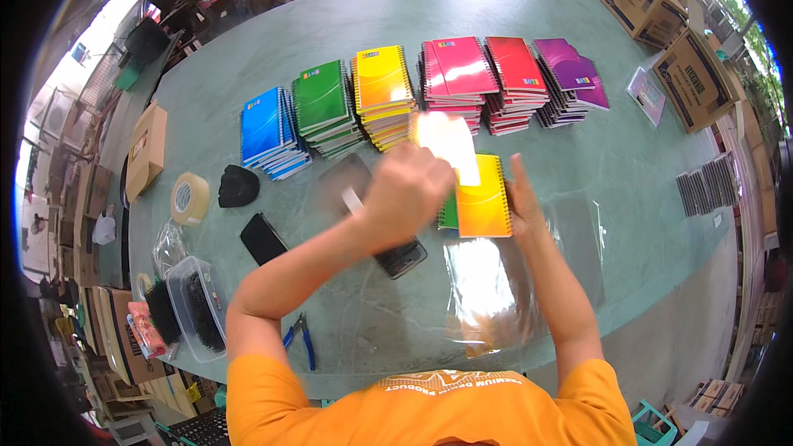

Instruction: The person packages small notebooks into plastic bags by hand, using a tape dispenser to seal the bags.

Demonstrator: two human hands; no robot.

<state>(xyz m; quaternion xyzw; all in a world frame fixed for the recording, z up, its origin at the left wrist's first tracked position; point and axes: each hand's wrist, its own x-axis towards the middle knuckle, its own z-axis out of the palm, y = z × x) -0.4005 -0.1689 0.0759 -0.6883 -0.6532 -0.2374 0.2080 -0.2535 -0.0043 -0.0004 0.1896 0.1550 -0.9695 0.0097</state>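
My left hand point(405, 192), blurred, is closed with its fingers pinched on a flat piece point(448, 142) that glare has turned white; its kind cannot be told. To the right, my right hand point(524, 203) grips a yellow spiral notebook point(486, 211) by its coil side, thumb up. A green notebook point(448, 213) peeks out from under the yellow one's left side. Shiny clear plastic point(487, 297) lies on the table below them. Behind my hands stand stacks of spiral notebooks: blue point(266, 125), green point(324, 99), yellow point(383, 78), pink point(459, 66), red point(516, 64) and purple point(565, 66).
A dark device point(402, 258) lies partly beneath my left forearm. Left of it are a black phone point(263, 239), a tape roll point(190, 198), blue-handled pliers point(301, 339) and a clear plastic box point(197, 310). Cardboard boxes point(692, 81) and a grey stack point(708, 184) sit along the right side.
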